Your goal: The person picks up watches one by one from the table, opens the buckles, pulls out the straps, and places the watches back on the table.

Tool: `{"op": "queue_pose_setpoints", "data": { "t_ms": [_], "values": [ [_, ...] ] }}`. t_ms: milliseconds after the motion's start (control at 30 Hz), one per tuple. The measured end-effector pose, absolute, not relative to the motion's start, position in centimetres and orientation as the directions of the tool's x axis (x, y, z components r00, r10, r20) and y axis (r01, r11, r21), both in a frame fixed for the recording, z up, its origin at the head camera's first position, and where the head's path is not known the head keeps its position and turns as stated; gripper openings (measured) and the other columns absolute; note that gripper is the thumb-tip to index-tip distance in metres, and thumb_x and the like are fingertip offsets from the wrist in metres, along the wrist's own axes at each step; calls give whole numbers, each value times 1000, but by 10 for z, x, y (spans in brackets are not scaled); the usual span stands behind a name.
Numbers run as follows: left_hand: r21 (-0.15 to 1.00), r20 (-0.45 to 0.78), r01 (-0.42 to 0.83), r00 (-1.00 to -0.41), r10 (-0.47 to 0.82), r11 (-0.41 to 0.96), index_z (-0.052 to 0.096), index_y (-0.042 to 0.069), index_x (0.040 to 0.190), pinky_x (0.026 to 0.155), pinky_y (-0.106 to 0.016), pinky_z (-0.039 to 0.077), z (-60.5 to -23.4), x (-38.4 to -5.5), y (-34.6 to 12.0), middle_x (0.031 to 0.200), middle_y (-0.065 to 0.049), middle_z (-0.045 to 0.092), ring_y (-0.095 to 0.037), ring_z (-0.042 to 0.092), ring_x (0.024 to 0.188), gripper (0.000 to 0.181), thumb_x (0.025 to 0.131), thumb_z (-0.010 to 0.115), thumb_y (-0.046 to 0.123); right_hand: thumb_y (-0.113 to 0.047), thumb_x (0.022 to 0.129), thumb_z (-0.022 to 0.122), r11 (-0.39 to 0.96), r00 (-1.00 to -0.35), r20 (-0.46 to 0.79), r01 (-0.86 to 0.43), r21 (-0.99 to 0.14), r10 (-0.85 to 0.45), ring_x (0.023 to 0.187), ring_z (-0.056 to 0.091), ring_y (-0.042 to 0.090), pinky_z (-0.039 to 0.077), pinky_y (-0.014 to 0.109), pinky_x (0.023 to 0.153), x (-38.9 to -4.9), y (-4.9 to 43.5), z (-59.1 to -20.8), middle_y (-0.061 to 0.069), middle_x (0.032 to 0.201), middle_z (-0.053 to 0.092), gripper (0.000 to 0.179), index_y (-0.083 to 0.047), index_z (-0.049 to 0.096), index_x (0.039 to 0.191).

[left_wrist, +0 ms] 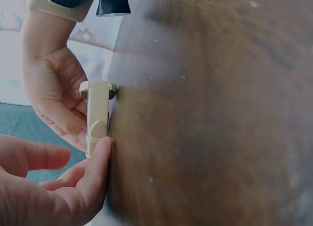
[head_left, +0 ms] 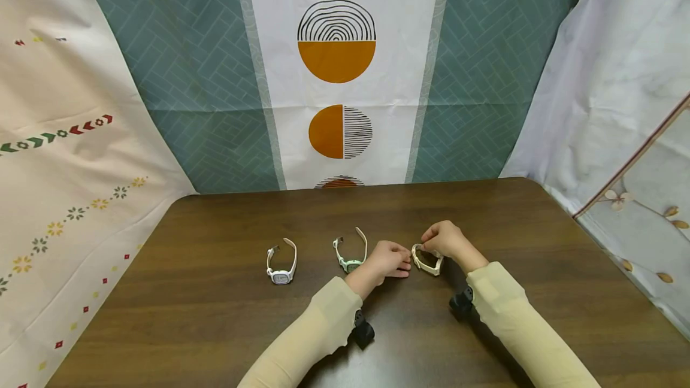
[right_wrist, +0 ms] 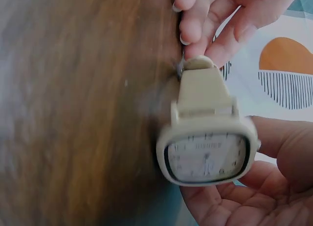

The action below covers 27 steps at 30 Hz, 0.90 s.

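Observation:
A cream wristwatch [head_left: 429,269], its strap closed in a loop, stands on the table, its square dial [right_wrist: 208,157] facing the right wrist camera. My right hand [head_left: 448,239] reaches over its far side and holds it, with thumb [right_wrist: 279,138] and fingers around the case in the right wrist view. Beside the loop is my left hand [head_left: 387,261], its fingertips at the strap end. The left wrist view has one left finger [left_wrist: 100,150] touching the strap, while another stands apart above it. A white watch with a green case [head_left: 351,266] lies just behind my left wrist.
Farther left lies a white watch [head_left: 281,277] with its strap unfastened. The brown wooden table [head_left: 215,328] reaches back to a patterned curtain [head_left: 205,76]. Pale cloths hang at both sides. Small black cameras [head_left: 362,330] are strapped under both wrists.

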<state>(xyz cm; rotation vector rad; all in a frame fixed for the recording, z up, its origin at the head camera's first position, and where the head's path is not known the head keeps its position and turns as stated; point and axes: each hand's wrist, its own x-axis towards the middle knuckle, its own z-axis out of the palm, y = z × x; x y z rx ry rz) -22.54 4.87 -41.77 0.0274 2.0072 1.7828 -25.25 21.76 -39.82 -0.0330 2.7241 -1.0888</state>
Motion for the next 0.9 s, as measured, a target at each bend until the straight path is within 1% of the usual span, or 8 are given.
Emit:
{"op": "queue_pose_setpoints", "data": {
  "t_ms": [100,200,300,367,567,733,833,900],
  "values": [
    [943,-327,-285,-894,307,175,62,-10,110,74,-35,58,-417,-227,46,89,-11,61,-16,60,74,23,96,46,0,-5,79,70,725,-975,-195,58,-686,-106,79,57,22,50,31,65,-252,214,-399,18,96,65,19,5,69,95],
    [942,-330,-289,-893,305,173,61,-10,110,72,-34,58,-417,-228,42,85,-7,59,-15,58,72,24,95,45,-2,-3,80,68,681,-970,-217,84,-727,-112,71,56,18,50,28,60,-252,210,-400,15,89,64,19,8,67,96],
    [943,-328,-290,-895,303,165,61,-9,112,70,-32,57,-417,-229,39,83,-5,57,-13,57,71,24,95,46,-2,-1,82,66,621,-965,-237,117,-775,-115,67,56,15,52,27,59,-250,206,-403,12,84,62,19,10,65,98],
    [945,-320,-280,-900,295,170,61,-8,112,70,-32,57,-417,-228,36,85,-7,59,-14,58,73,23,95,47,-1,-1,84,64,591,-962,-242,124,-797,-125,68,57,14,54,29,61,-247,205,-405,11,84,62,20,11,64,100],
    [962,-252,-209,-926,282,173,61,-8,110,78,-38,57,-418,-226,33,102,-20,64,-18,61,79,21,95,51,2,1,86,57,473,-953,-255,152,-868,-162,68,59,13,57,32,66,-241,202,-410,10,83,62,25,16,60,105],
    [967,-238,-205,-938,251,150,60,-8,107,77,-39,57,-420,-226,32,100,-20,64,-24,64,82,20,97,49,5,-2,87,53,325,-941,-263,186,-927,-213,67,58,9,55,26,66,-238,202,-413,5,82,60,31,18,55,111],
    [968,-236,-204,-936,263,143,60,-8,107,76,-38,58,-421,-227,31,100,-20,64,-21,64,78,19,97,51,5,-6,90,52,251,-931,-264,200,-947,-252,66,58,8,54,24,66,-238,202,-415,3,81,59,35,19,53,115],
    [969,-237,-205,-930,280,139,60,-7,107,76,-37,58,-422,-227,31,100,-18,65,-18,63,75,18,96,54,5,-9,92,53,236,-924,-259,194,-952,-282,67,58,8,55,24,67,-239,203,-416,3,82,58,37,20,53,116]
  ]
}}
